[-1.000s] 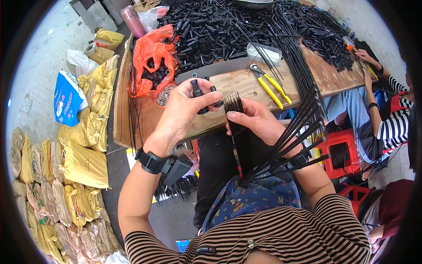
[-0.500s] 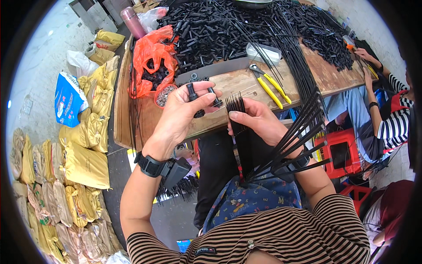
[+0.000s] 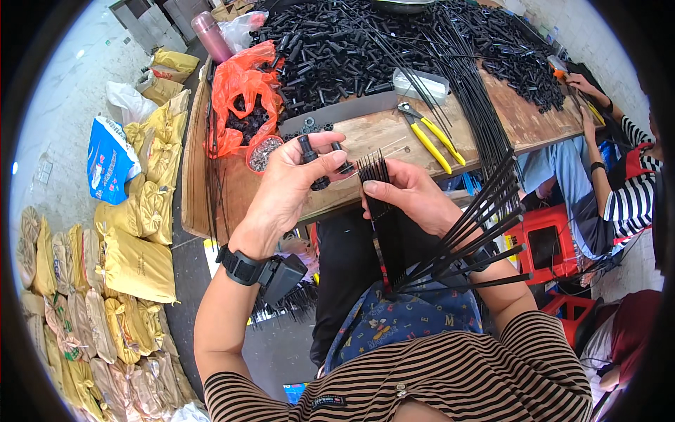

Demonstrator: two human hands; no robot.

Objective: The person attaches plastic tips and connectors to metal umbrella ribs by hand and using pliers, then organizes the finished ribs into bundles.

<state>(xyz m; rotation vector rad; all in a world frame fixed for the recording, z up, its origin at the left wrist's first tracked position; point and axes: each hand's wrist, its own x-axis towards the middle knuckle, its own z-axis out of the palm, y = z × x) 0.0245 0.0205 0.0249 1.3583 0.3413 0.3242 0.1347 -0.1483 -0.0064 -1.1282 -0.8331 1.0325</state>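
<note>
My left hand [image 3: 280, 174] is closed on black plastic tubular fittings; one [image 3: 307, 149] stands upright between thumb and fingers, another shows by the fingertips. Opposite it, my right hand [image 3: 411, 191] pinches a flat row of thin black rods [image 3: 373, 169], their tips pointing up just beside the left fingers. Lower down, the rods hang over my lap, and thicker black ends [image 3: 485, 235] fan out past my right forearm. Whether any rod tip touches a fitting, I cannot tell. Yellow-handled pliers [image 3: 436, 144] lie on the wooden table [image 3: 524, 130] beyond my right hand.
A large heap of black tubular parts [image 3: 337, 60] covers the table's far side. Near it are an orange bag [image 3: 228, 88], a red bowl of small metal pieces [image 3: 264, 155] and a clear box [image 3: 422, 86]. Yellow sacks [image 3: 137, 260] line the left; a co-worker's hand [image 3: 583, 84] works at right.
My right hand and the rod tips have shifted slightly left, closer to my left hand. My left hand keeps its grip on the fittings in nearly the same place.
</note>
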